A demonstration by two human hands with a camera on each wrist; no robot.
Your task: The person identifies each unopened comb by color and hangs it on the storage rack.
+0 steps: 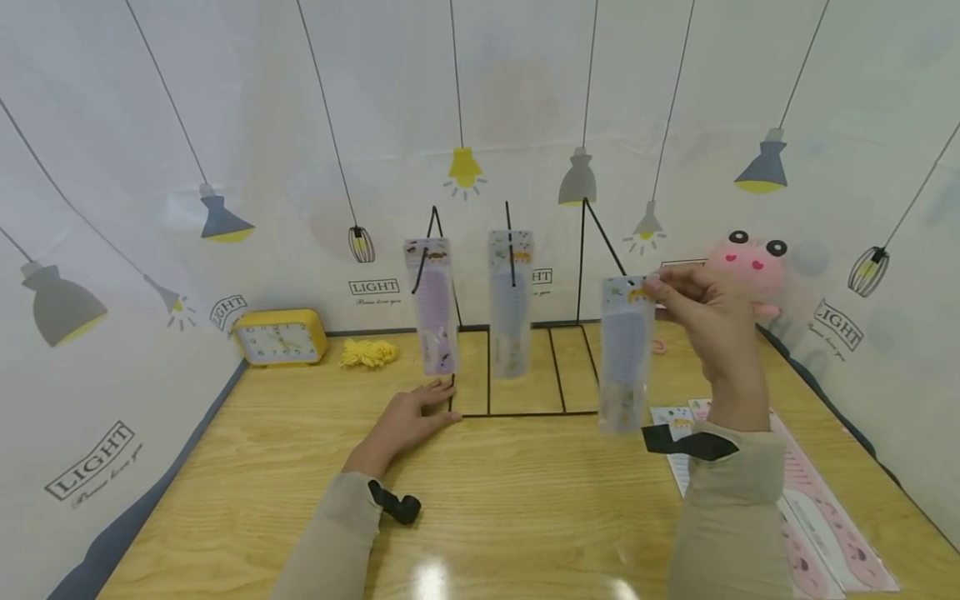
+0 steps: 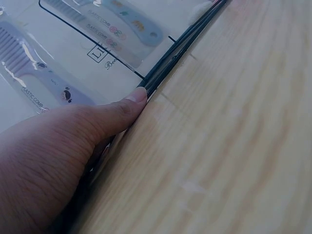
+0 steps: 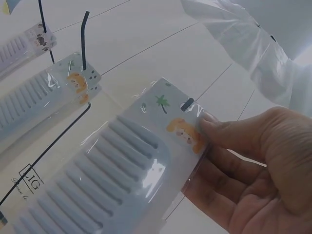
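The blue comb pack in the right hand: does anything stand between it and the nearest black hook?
Nothing visible does: in the right wrist view, the tip of the black hook shows in the hole of the blue comb pack, which the right hand pinches.

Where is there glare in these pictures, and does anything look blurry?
Head view: bright glare on the table, at the picture's bottom edge; right wrist view: white shine on the wrapped blue comb; left wrist view: the table's wood grain looks soft, with a faint pale sheen.
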